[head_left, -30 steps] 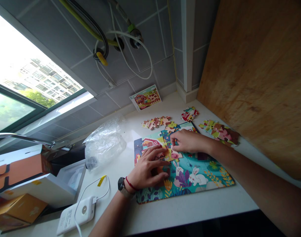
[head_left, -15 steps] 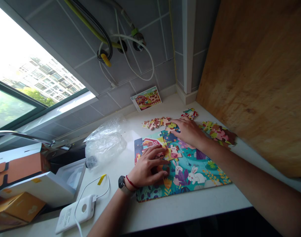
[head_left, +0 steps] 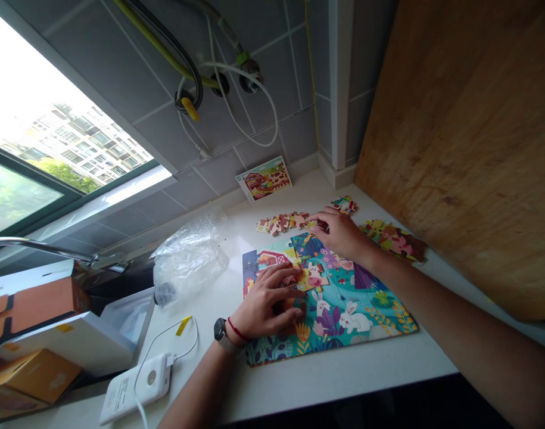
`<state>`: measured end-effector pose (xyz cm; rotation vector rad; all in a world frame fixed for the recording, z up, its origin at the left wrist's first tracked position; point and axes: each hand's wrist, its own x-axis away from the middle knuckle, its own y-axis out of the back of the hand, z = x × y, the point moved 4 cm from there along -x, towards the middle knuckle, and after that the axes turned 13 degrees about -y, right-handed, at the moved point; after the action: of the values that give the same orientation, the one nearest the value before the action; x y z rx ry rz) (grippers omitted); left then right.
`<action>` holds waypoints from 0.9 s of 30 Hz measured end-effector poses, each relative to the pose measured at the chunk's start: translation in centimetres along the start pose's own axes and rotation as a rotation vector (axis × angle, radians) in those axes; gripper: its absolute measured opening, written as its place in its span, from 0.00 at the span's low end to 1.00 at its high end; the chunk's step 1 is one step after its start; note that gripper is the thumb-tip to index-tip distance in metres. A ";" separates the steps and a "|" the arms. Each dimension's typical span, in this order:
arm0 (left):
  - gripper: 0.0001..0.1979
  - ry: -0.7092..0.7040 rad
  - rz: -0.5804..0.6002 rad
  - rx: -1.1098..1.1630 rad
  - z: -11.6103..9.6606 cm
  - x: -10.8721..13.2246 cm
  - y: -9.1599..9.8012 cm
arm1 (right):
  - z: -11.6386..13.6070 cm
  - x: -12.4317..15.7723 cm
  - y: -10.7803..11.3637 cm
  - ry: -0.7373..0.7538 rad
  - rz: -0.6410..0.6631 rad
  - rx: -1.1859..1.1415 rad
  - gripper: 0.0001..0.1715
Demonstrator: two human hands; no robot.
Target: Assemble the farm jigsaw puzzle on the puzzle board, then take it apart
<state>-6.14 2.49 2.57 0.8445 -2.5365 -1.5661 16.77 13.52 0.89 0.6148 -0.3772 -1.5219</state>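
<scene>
My left hand lies with fingers spread over the left part of a colourful jigsaw puzzle showing rabbits and plants. Beside its fingertips are joined farm pieces with a red barn and a cow, resting on the puzzle. Past the puzzle's far edge, my right hand is closed, thumb and fingers pinching at a yellow-green puzzle piece. Part of that piece is hidden by the fingers. A row of brown-and-cream pieces lies just left of it.
More loose pieces lie right of my right forearm, and a few others behind the hand. A picture card leans on the tiled wall. Left are a clear plastic bag, a white power bank with cable, and boxes.
My right hand has drawn back slightly from the puzzle's far edge toward the loose pieces, uncovering the dark blue part of the puzzle. My left hand has stayed in place.
</scene>
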 end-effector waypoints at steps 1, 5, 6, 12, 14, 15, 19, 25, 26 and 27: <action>0.15 0.000 0.001 0.000 0.0 0.0 0.0 | 0.1 0.0 0.0 0.002 0.006 -0.050 0.12; 0.14 0.005 -0.003 -0.005 0.2 0.1 -0.1 | 0.1 0.2 -0.4 -0.058 0.033 -0.290 0.17; 0.14 0.007 -0.005 -0.005 0.2 0.1 -0.1 | 0.1 0.3 -0.6 -0.071 0.057 -0.338 0.22; 0.15 -0.012 -0.068 0.033 0.4 0.1 0.1 | 1.1 1.5 -2.0 -0.103 0.345 -0.424 0.17; 0.16 -0.024 -0.096 0.049 0.3 0.0 0.2 | 1.4 1.8 -2.3 -0.117 0.404 -0.463 0.13; 0.17 -0.025 -0.108 0.054 0.3 0.0 0.2 | 1.6 1.9 -2.4 -0.119 0.423 -0.489 0.12; 0.21 -0.002 -0.149 0.043 0.4 0.1 0.4 | 1.6 2.1 -3.0 -0.123 0.478 -0.529 0.18; 0.21 0.042 -0.162 -0.051 0.9 1.2 0.0 | 2.1 2.4 -3.2 -0.075 0.528 -0.512 0.17; 0.21 0.044 -0.157 -0.061 1.1 1.3 -0.2 | 2.2 2.5 -3.2 -0.080 0.535 -0.536 0.17; 0.22 0.041 -0.161 -0.069 1.3 1.5 -0.3 | 2.2 2.4 -3.0 -0.100 0.525 -0.575 0.17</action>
<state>-7.69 2.76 1.33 1.0853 -2.4255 -1.6501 13.10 10.98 0.51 -0.0222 -0.1423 -1.0781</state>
